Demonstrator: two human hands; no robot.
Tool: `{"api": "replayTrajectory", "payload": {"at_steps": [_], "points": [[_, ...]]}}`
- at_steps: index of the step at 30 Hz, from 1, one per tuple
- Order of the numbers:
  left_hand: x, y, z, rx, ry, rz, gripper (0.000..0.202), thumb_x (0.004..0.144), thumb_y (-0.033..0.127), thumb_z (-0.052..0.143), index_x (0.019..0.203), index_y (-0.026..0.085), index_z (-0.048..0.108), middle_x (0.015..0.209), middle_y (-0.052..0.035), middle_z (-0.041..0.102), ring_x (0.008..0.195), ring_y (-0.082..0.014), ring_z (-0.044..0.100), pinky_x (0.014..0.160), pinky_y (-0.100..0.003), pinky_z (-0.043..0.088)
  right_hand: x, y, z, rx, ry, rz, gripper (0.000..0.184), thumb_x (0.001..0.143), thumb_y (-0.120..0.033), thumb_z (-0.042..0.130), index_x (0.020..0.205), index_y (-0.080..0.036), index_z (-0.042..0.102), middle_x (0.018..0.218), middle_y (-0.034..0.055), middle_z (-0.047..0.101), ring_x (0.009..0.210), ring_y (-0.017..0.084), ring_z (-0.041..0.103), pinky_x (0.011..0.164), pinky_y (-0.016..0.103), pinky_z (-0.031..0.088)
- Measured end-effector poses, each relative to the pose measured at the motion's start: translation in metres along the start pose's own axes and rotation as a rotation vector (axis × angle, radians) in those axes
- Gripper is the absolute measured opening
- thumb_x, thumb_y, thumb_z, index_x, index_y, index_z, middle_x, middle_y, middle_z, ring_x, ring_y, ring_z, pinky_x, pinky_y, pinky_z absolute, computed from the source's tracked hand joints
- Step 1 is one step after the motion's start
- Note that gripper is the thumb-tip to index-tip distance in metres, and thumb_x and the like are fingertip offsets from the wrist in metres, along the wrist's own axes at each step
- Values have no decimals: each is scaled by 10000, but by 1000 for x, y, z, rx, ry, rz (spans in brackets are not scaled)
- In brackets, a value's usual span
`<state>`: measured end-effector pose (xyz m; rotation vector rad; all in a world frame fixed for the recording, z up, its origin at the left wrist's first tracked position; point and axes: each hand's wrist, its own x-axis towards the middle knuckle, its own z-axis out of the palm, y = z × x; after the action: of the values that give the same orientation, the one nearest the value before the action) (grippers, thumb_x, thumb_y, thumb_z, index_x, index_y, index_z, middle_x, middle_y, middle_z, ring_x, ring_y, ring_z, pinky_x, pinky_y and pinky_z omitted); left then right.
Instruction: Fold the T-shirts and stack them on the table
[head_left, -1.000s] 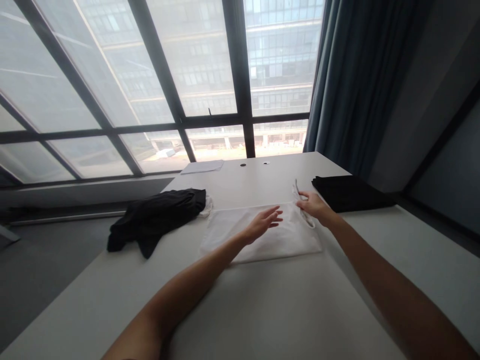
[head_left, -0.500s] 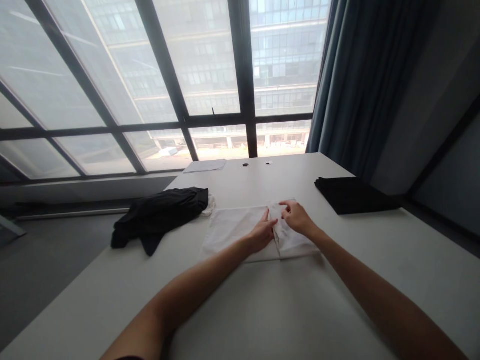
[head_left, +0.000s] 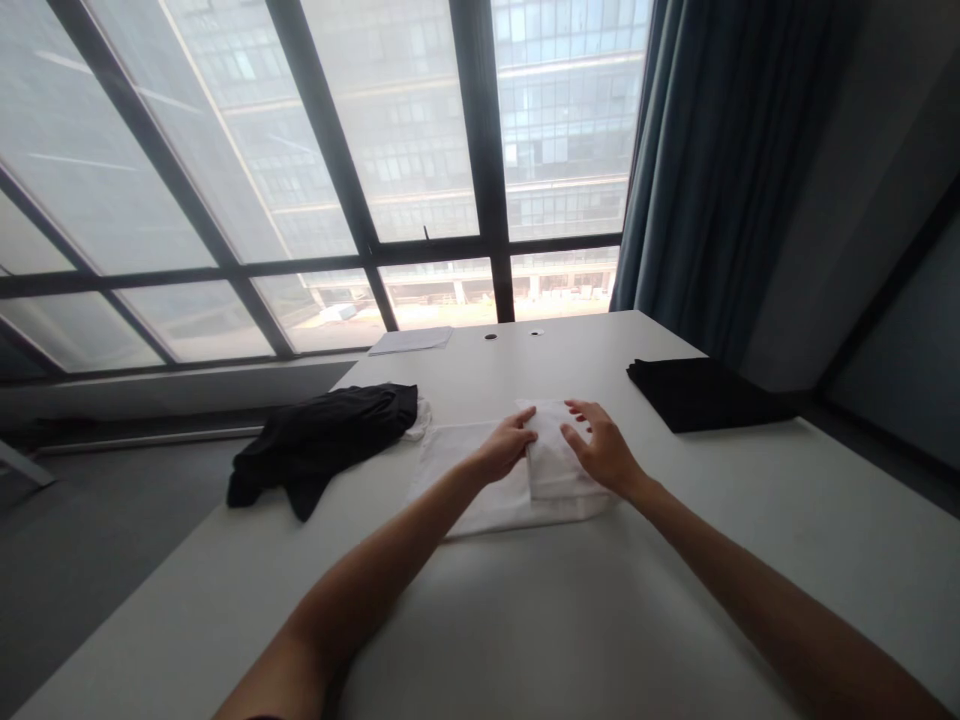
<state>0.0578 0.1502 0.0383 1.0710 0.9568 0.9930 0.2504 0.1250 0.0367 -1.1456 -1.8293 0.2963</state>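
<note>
A white cloth [head_left: 491,506], perhaps a garment, lies flat on the table with its right part folded over to the left as a smaller layer [head_left: 561,473]. My left hand [head_left: 505,446] is closed at the left edge of that upper layer, thumb on top and the other fingers partly hidden. Over the right side of the fold is my right hand [head_left: 604,447], open, its fingers apart and curved; whether the fingertips touch the fabric is hard to tell.
A crumpled black garment [head_left: 330,440] lies on the left, with some white fabric [head_left: 422,418] beside it. A folded black cloth [head_left: 705,394] rests at the right edge of the white table [head_left: 570,620]. Paper sheets [head_left: 409,341] lie at the far end, before the windows.
The right part of the white cloth has been turned over to the left into a fold. My left hand has shifted slightly left, and my right hand has opened its fingers.
</note>
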Motion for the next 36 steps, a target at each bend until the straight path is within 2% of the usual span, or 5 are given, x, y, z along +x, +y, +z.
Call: {"api": "replayTrajectory", "payload": {"at_steps": [5, 11, 17, 22, 36], "points": [[-10, 51, -38, 46, 72, 5, 711, 723, -63, 579, 1421, 63, 533, 1003, -94, 689, 666, -87, 610, 559, -158, 489, -44, -22, 5, -215, -62, -251, 712, 902, -408, 611, 1533, -224, 336, 1502, 172, 443, 1370, 360, 412, 1110, 528, 359], [-48, 91, -97, 84, 107, 1, 686, 705, -50, 621, 1375, 97, 592, 1098, -106, 697, 803, -128, 676, 698, -182, 561, -72, -8, 27, -266, -112, -170, 897, 806, -170, 584, 1593, -244, 160, 1591, 163, 315, 1426, 351, 344, 1117, 530, 366], [-77, 51, -151, 140, 212, -89, 721, 696, -14, 656, 1399, 118, 573, 1011, -89, 715, 674, -115, 654, 579, -178, 532, -77, -3, 36, -270, -294, -227, 812, 741, -56, 562, 1519, -178, 366, 1521, 160, 439, 1417, 296, 372, 1179, 477, 314], [-85, 5, -168, 115, 193, -127, 652, 754, 58, 737, 1376, 199, 599, 1060, -63, 703, 759, -116, 664, 655, -187, 538, -80, -1, 39, -270, -355, -216, 689, 756, -60, 559, 1435, -161, 495, 1516, 156, 462, 1407, 283, 398, 1183, 463, 323], [-87, 15, -177, 97, 130, -151, 730, 734, 26, 733, 1420, 205, 561, 1076, -61, 674, 715, -97, 632, 625, -174, 528, -80, -8, 35, -346, -404, -411, 561, 791, -12, 493, 1324, -146, 603, 1473, 164, 519, 1374, 292, 441, 1157, 469, 356]]}}
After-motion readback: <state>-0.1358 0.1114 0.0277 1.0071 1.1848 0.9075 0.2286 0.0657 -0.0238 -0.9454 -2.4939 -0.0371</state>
